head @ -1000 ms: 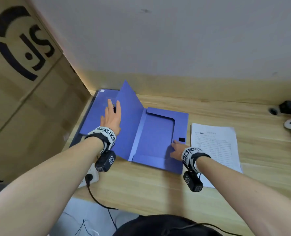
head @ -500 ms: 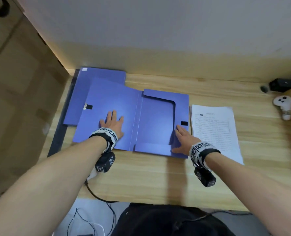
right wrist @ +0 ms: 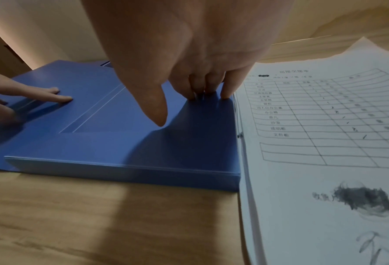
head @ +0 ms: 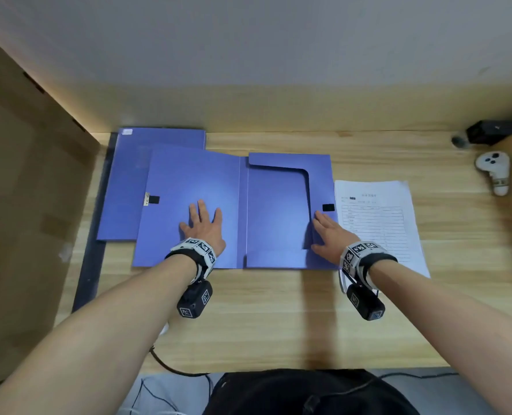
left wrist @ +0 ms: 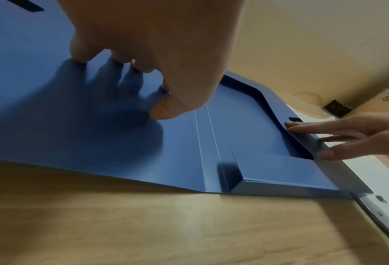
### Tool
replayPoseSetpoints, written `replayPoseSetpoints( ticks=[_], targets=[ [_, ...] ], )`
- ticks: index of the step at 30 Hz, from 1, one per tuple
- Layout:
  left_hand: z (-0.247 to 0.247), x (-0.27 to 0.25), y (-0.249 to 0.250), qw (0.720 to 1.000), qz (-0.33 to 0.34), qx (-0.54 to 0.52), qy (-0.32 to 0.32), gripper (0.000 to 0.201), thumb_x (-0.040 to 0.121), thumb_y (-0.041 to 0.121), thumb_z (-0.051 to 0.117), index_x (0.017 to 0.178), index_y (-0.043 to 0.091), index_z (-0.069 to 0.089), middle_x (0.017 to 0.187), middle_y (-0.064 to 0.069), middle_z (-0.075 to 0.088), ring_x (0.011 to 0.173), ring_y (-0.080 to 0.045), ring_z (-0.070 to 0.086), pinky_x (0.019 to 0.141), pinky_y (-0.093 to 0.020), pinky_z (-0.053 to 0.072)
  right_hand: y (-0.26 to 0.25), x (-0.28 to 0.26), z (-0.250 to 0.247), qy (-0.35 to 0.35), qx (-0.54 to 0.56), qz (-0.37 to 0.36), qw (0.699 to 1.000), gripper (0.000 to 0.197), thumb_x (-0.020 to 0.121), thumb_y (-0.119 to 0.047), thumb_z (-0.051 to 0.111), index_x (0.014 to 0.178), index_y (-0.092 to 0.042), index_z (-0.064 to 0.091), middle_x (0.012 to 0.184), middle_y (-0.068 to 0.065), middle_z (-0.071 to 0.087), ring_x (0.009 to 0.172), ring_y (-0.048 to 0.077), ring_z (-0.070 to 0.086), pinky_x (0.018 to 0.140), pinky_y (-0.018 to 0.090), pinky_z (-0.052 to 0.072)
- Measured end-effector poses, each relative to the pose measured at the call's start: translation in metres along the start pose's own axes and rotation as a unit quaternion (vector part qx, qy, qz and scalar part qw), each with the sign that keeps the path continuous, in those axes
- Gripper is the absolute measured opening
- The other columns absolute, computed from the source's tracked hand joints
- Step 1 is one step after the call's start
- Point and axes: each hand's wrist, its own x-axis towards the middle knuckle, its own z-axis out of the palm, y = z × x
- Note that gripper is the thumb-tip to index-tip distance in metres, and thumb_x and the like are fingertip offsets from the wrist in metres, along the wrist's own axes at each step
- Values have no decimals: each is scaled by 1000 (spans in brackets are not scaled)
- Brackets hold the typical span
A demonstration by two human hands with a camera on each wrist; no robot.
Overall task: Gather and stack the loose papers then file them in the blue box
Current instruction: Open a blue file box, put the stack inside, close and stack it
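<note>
Head view: the flat blue plastic file box [head: 287, 211] lies open on the pale wooden desk [head: 278, 319]. Left hand [head: 204, 227], fingers spread, presses its lid; right hand [head: 328, 235], fingers straight, rests on its 3 o'clock rim. At 3 o'clock, touching the box, sits the stack of printed white papers [head: 377, 223]. Risk: freed, the lid may spring shut; careless lifting could fan the sheets.

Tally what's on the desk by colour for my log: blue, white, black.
Blue: 2, the open file box and a closed box behind its lid.
White: 2, the paper stack and a controller.
Black: 1, a small device at the far right.
Total: 5
</note>
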Motion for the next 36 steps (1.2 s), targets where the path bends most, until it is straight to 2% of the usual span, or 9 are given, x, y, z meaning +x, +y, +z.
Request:
replayPoseSetpoints(
  ticks=[5, 10, 12, 18, 22, 26, 29, 33, 36],
  targets=[
    [-18, -1, 17, 998, -47, -44, -11, 65, 91, 23, 46, 151, 18, 23, 162, -20, -13, 149, -41, -10, 113, -60, 21, 2, 1, -9, 28, 32, -16, 999, 67, 94, -34, 50, 153, -13, 24, 165, -3, 7, 150, 16, 16, 116, 35, 30],
    [-48, -4, 54, 993, -30, -111, 21, 42, 88, 22, 45, 128, 15, 55, 139, -13, 47, 130, -34, 41, 103, -48, 33, 41, -13, -19, 135, 94, -30, 986, 47, 94, -23, 51, 140, -14, 48, 153, 2, 38, 139, 22, 36, 108, 38, 38],
    [-54, -7, 81, 984, 11, -172, 41, 42, 89, 20, 47, 130, 15, 55, 136, -11, 55, 124, -35, 51, 100, -44, 40, 71, -21, -20, 179, 117, -14, 977, 41, 93, -18, 52, 133, -13, 54, 145, 4, 46, 132, 24, 42, 103, 37, 41],
    [-48, -30, 196, 934, 144, -327, -7, 38, 93, 12, 47, 130, 13, 58, 133, -8, 60, 119, -28, 59, 101, -40, 47, 169, -43, -13, 194, 136, 115, 965, 43, 92, -22, 56, 133, -10, 50, 138, 10, 47, 127, 27, 46, 102, 43, 45],
    [-32, -39, 264, 925, 210, -315, -36, 38, 95, 11, 44, 130, 12, 57, 134, -9, 56, 118, -30, 57, 100, -39, 47, 212, -46, -3, 186, 220, 219, 932, 55, 86, -30, 67, 131, -5, 47, 131, 14, 48, 119, 30, 50, 103, 43, 44],
    [-9, -38, 302, 951, 234, -185, -79, 21, 92, 10, 42, 100, 3, 59, 112, -10, 54, 103, -36, 55, 80, -35, 42, 232, -37, 4, 149, 333, 261, 894, 49, 76, -42, 75, 109, -9, 59, 107, 8, 63, 91, 24, 62, 85, 39, 54],
    [6, -37, 313, 969, 210, -110, -74, 17, 91, 13, 43, 98, 3, 54, 123, -6, 45, 97, -30, 55, 76, -35, 45, 229, -34, 4, 122, 372, 262, 882, 24, 77, -34, 75, 82, -18, 58, 83, -1, 66, 70, 14, 61, 57, 26, 47],
    [4, -35, 322, 974, 190, -101, -76, 24, 93, 20, 43, 107, 6, 57, 128, -1, 41, 97, -28, 57, 82, -41, 51, 223, -32, 7, 134, 432, 254, 855, 36, 77, -27, 74, 103, -12, 53, 92, 3, 62, 69, 13, 57, 51, 23, 40],
    [0, -33, 323, 974, 175, -113, -86, 29, 93, 20, 43, 114, 6, 57, 131, -2, 42, 104, -29, 55, 90, -41, 49, 224, -34, 6, 155, 489, 254, 820, 45, 78, -17, 74, 114, -9, 49, 102, 5, 61, 79, 20, 58, 65, 27, 45]
  ],
)
